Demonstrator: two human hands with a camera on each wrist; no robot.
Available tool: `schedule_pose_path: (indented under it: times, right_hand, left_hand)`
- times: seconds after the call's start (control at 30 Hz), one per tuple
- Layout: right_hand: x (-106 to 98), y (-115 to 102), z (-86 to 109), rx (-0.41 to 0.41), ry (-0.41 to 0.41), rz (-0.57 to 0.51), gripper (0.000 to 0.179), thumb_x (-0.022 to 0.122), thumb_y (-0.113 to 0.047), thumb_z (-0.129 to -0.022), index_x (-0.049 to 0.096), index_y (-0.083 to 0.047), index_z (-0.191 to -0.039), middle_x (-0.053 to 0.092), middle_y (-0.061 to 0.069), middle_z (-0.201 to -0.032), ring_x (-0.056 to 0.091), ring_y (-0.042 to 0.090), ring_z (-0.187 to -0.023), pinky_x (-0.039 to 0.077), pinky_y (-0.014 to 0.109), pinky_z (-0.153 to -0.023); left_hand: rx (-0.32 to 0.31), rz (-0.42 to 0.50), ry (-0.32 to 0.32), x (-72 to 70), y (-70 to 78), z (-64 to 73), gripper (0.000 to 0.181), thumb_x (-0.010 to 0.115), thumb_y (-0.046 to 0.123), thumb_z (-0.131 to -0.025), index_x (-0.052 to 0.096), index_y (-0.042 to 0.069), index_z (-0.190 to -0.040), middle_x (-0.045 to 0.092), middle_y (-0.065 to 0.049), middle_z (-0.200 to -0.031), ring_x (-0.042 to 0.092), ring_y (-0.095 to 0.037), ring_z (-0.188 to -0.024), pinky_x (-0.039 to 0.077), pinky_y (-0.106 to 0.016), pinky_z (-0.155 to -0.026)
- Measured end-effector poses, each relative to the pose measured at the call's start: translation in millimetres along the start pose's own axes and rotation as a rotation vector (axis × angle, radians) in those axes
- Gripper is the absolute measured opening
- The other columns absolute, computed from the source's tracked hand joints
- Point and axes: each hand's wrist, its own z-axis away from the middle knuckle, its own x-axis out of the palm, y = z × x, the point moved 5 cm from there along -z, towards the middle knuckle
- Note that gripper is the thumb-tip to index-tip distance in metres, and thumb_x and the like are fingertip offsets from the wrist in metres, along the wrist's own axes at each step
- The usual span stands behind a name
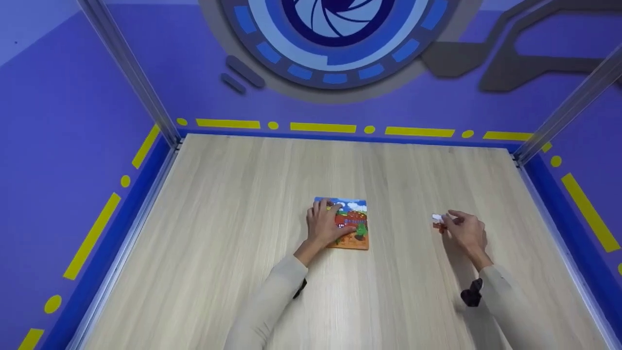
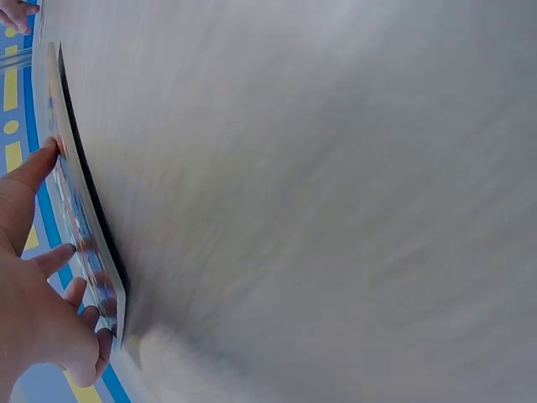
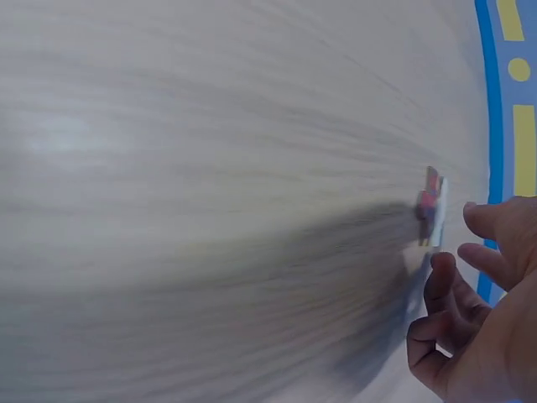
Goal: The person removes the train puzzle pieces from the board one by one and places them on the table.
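In the head view my left hand [image 1: 323, 226] lies on a square, colourful picture puzzle [image 1: 357, 233], covering its left part. Its fingers are spread; in the left wrist view the fingertips of this hand [image 2: 38, 294] touch the face of the thin puzzle [image 2: 92, 243]. To the right, my right hand [image 1: 467, 232] is beside a small white-and-brown puzzle piece [image 1: 439, 222]. The right wrist view shows the piece [image 3: 430, 208] just beyond the fingertips. The thumb and index finger are apart; the other fingers are bent. Whether a fingertip touches the piece is unclear.
A wood-grain table [image 1: 233, 194] spreads beneath both hands. Blue-purple printed walls [image 1: 418, 107] with yellow dashes stand along its back and sides, with metal posts [image 1: 141, 82] at the far corners. A black device [image 1: 471, 293] sits at the right wrist.
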Motion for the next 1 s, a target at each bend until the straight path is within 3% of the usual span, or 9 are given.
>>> schedule_pose_path:
  times: [0.1, 0.23, 0.37, 0.57, 0.83, 1.0]
  right_hand:
    - [0, -10, -2.3, -0.007, -0.018, 0.005, 0.047, 0.063, -0.033, -0.1, 0.065, 0.001, -0.133, 0.074, 0.025, -0.111, 0.064, 0.017, -0.074, 0.044, 0.026, -0.06]
    - [7, -27, -3.4, -0.044, -0.071, -0.01, 0.047, 0.065, -0.034, -0.099, 0.066, 0.0, -0.132, 0.076, 0.022, -0.106, 0.066, 0.011, -0.068, 0.044, 0.025, -0.056]
    - [17, -47, -1.9, -0.123, -0.116, -0.059, 0.041, 0.066, -0.03, -0.099, 0.069, -0.001, -0.128, 0.077, 0.021, -0.1, 0.063, 0.006, -0.065, 0.043, 0.025, -0.054]
    - [35, -70, 2.5, -0.212, -0.159, -0.132, 0.038, 0.069, -0.026, -0.098, 0.07, 0.002, -0.124, 0.075, 0.022, -0.097, 0.06, 0.009, -0.064, 0.043, 0.022, -0.058]
    - [74, -109, 6.5, -0.223, -0.227, -0.205, 0.034, 0.068, -0.02, -0.098, 0.07, 0.001, -0.124, 0.074, 0.022, -0.104, 0.067, 0.018, -0.079, 0.048, 0.023, -0.065]
    - [102, -140, 8.6, -0.24, -0.242, -0.27, 0.029, 0.067, -0.012, -0.097, 0.071, 0.003, -0.121, 0.073, 0.021, -0.104, 0.069, 0.025, -0.087, 0.049, 0.021, -0.067]
  left_hand:
    - [0.008, 0.089, 0.002, -6.9, -3.6, 0.3, 0.075, 0.08, 0.061, -0.077, 0.067, 0.013, -0.132, 0.052, -0.013, -0.135, 0.043, -0.032, -0.128, 0.037, -0.05, -0.101]
    - [0.02, 0.134, 0.052, -17.9, -12.0, 3.4, 0.067, 0.081, 0.054, -0.08, 0.068, 0.011, -0.129, 0.053, -0.015, -0.134, 0.045, -0.033, -0.126, 0.038, -0.052, -0.099]
    - [-0.001, 0.123, 0.086, -22.5, -22.4, 8.2, 0.064, 0.082, 0.049, -0.08, 0.069, 0.01, -0.129, 0.054, -0.014, -0.132, 0.046, -0.033, -0.124, 0.038, -0.053, -0.1]
    - [-0.002, 0.109, 0.051, -17.8, -27.0, 12.0, 0.063, 0.082, 0.05, -0.081, 0.07, 0.01, -0.128, 0.056, -0.013, -0.13, 0.049, -0.031, -0.122, 0.039, -0.051, -0.099]
    - [-0.025, 0.053, 0.087, -19.1, -24.2, 6.5, 0.057, 0.082, 0.051, -0.081, 0.074, 0.01, -0.12, 0.06, -0.01, -0.126, 0.054, -0.029, -0.117, 0.04, -0.05, -0.099]
    - [-0.039, -0.002, 0.075, -19.6, -22.8, 7.2, 0.066, 0.082, 0.058, -0.077, 0.072, 0.013, -0.125, 0.059, -0.01, -0.126, 0.054, -0.028, -0.116, 0.042, -0.048, -0.098]
